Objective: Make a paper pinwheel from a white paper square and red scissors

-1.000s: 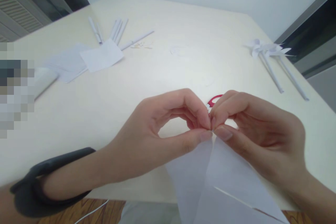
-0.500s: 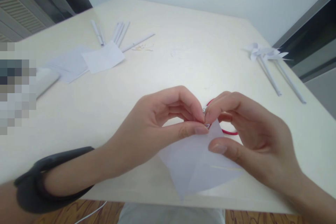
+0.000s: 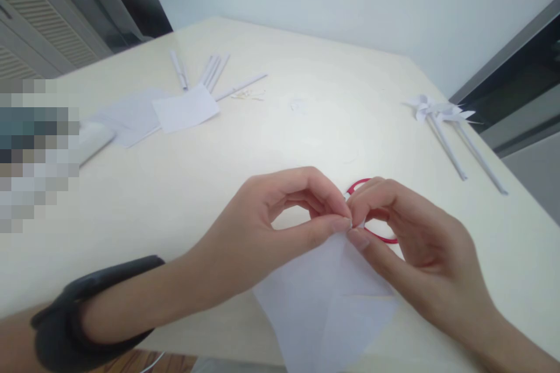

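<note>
Item 1: folded white paper sheet [image 3: 332, 297]. Lies at near edge of worktop [image 3: 306, 128], partly overhanging it; top corner raised and pinched. A crease runs down its middle.

Item 2: left hand [image 3: 271, 227]. Closed in a pinch, thumb & forefinger on the sheet's top corner. Black band [image 3: 74, 315] on wrist.

Item 3: right hand [image 3: 411, 245]. Also closed in a pinch on same corner, fingertips touching those of the left hand; thumb pressed on paper just below the tip.

Item 4: red scissors [image 3: 376, 227]. On worktop just behind the sheet's corner; only the red loop handles show, mostly hidden by right hand's fingers.

Item 5: paper pinwheels on rolled sticks [image 3: 441, 119]. Far right of the sheet, near worktop's right edge.

Item 6: loose paper squares [image 3: 186, 108]. Far left of the sheet, well apart from it, several overlapping.

Item 7: rolled paper sticks [image 3: 210, 70]. Just beyond the squares, approx. half a dozen, some under the squares' edge.

Item 8: small pale bits [image 3: 249, 95], right of the squares; too small to identify.
</note>
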{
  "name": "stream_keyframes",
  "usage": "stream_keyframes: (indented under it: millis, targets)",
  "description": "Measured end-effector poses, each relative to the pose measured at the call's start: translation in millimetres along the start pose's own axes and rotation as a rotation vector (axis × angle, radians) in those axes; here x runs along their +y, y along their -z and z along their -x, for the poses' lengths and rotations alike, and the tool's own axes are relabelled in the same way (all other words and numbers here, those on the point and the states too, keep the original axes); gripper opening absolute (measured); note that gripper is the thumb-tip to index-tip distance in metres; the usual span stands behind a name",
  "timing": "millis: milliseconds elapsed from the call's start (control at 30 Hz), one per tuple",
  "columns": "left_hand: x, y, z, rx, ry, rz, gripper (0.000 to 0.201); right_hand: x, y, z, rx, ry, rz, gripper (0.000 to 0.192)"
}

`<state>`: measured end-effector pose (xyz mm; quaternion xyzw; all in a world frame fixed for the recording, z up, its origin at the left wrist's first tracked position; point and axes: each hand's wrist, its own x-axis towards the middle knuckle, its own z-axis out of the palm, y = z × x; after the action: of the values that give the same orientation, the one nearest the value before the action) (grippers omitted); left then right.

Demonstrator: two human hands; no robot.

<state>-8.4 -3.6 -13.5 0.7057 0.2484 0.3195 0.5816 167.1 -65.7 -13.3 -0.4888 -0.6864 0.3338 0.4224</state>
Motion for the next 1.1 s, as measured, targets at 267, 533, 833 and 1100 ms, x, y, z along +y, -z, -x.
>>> stream_keyframes:
  millis: [267,533,833,1100]
  targets:
    - [1.1,-0.7,0.7,0.067,-0.143,-0.288,0.013,-0.7,-2.2,-1.1,0.017,0.023,0.117,0.007]
    - [-11.2,-3.5,-7.4,0.131,-0.268,-0.61,0.009,9.8,-5.0,-3.4,0.102,0.05,0.353,0.006]
    - [-15.7,-8.0,-19.8,0.097,-0.317,-0.771,0.009,29.3,-3.9,-11.3,0.172,0.076,0.341,0.006]
    - [-13.5,-15.5,-51.6,0.054,-0.352,-0.852,0.007,48.6,11.4,-18.2,0.248,-0.042,0.175,0.015]
